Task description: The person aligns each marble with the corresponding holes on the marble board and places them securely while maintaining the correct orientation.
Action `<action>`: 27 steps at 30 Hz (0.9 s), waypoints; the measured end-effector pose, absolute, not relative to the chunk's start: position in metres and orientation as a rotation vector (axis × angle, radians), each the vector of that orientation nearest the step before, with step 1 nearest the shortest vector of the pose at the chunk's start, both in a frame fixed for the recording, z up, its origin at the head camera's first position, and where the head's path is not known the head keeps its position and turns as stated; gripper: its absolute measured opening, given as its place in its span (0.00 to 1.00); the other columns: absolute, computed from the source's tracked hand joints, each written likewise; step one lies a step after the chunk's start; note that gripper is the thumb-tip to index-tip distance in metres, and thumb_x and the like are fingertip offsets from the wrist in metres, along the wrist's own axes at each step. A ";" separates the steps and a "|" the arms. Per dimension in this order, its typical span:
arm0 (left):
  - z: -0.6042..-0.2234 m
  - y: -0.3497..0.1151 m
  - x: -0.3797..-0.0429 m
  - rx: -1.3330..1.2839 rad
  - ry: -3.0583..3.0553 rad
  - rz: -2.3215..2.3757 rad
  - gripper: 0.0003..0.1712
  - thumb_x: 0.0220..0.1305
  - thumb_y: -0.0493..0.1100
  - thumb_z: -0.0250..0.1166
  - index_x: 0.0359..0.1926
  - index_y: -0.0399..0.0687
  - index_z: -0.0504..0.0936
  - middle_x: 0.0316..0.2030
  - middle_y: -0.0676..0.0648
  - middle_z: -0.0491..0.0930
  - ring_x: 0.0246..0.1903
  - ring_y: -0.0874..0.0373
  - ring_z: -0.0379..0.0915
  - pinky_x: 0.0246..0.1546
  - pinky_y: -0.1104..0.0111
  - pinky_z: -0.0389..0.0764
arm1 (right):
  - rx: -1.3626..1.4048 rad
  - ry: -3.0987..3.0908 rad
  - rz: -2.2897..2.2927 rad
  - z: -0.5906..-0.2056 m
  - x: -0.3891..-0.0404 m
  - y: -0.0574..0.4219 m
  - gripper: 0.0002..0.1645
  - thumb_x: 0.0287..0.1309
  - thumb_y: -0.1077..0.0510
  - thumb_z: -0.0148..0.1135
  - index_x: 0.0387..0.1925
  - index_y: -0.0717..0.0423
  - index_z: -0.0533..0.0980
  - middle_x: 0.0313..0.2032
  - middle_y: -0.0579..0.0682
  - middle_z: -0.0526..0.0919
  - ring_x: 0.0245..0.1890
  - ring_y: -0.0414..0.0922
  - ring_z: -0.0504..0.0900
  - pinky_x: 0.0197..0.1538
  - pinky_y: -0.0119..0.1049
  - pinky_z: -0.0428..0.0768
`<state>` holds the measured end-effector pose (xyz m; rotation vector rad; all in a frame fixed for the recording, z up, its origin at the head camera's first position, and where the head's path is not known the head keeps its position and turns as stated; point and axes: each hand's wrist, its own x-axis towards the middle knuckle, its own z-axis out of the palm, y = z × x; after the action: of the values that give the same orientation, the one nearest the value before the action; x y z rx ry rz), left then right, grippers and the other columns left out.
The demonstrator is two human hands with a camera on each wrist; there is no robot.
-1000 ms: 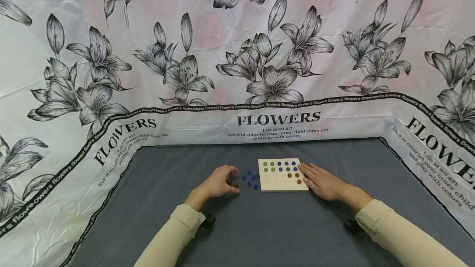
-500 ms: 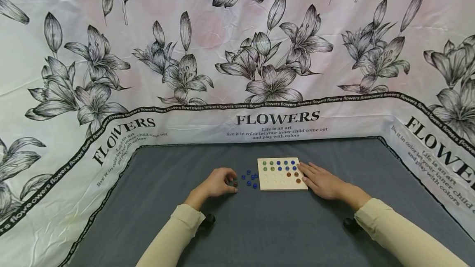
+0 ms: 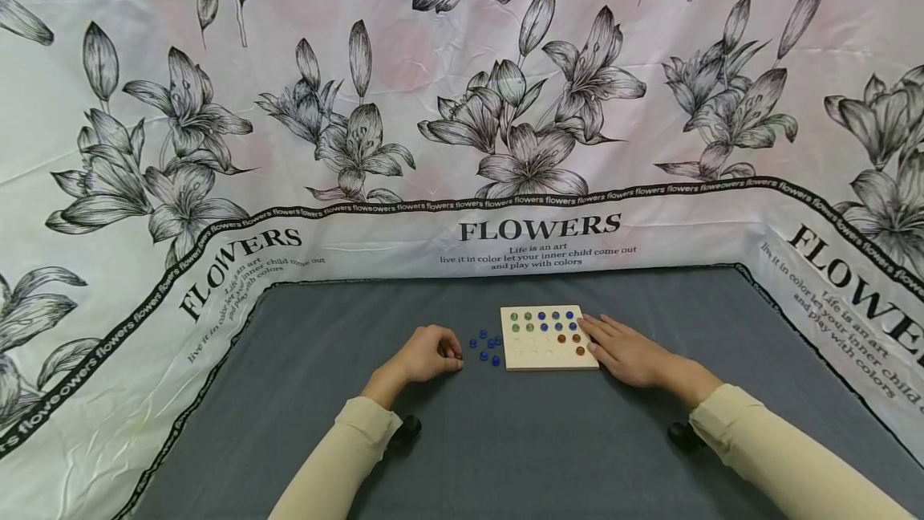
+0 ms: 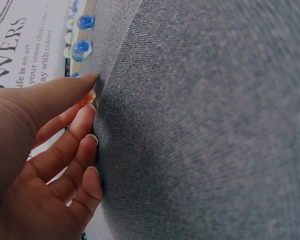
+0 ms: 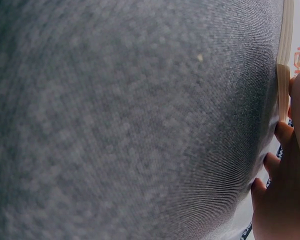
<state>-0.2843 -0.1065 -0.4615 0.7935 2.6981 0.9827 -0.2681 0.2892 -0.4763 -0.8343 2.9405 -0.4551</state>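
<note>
My left hand [image 3: 428, 354] is down on the cloth, left of the loose marbles. Its thumb and index finger pinch an orange-brown marble [image 4: 90, 96], mostly hidden behind the fingers. Several blue marbles [image 3: 484, 334] lie loose between this hand and a pale wooden board [image 3: 530, 361]. Green marbles [image 3: 514, 317] and blue ones sit in the board's two back rows, and three brown marbles [image 3: 561, 339] are at the right of the front rows. My right hand [image 3: 634, 353] rests against the board's right edge with fingers extended, some over its corner marbles.
A dark grey cloth [image 3: 534, 448] covers the table. Behind it and at both sides hangs a white flowered curtain [image 3: 404, 255] with printed lettering. Empty dimples show at the board's front left.
My left thumb and fingers have come together around the brown marble, which was lying visible between them before. The right hand and the board keep their places.
</note>
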 end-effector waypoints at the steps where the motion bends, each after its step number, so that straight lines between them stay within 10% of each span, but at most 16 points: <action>1: -0.462 -0.106 -0.284 0.793 2.701 0.983 0.04 0.63 0.37 0.73 0.37 0.42 0.87 0.30 0.52 0.82 0.29 0.60 0.76 0.35 0.67 0.77 | -0.832 2.940 -0.455 -0.475 -0.268 0.289 0.33 0.81 0.49 0.43 0.77 0.63 0.59 0.76 0.65 0.59 0.74 0.70 0.55 0.72 0.65 0.56; 27: -0.450 -0.090 -0.284 0.816 2.715 1.180 0.04 0.66 0.39 0.72 0.39 0.44 0.85 0.32 0.52 0.82 0.31 0.61 0.77 0.34 0.68 0.79 | -0.842 2.941 -0.487 -0.471 -0.263 0.286 0.33 0.80 0.51 0.45 0.76 0.64 0.60 0.75 0.67 0.61 0.73 0.72 0.57 0.70 0.68 0.58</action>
<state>-0.2843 -0.0899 -0.4502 0.8165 2.7154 1.1801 -0.2626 0.2859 -0.4711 -0.8421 2.9412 -0.4872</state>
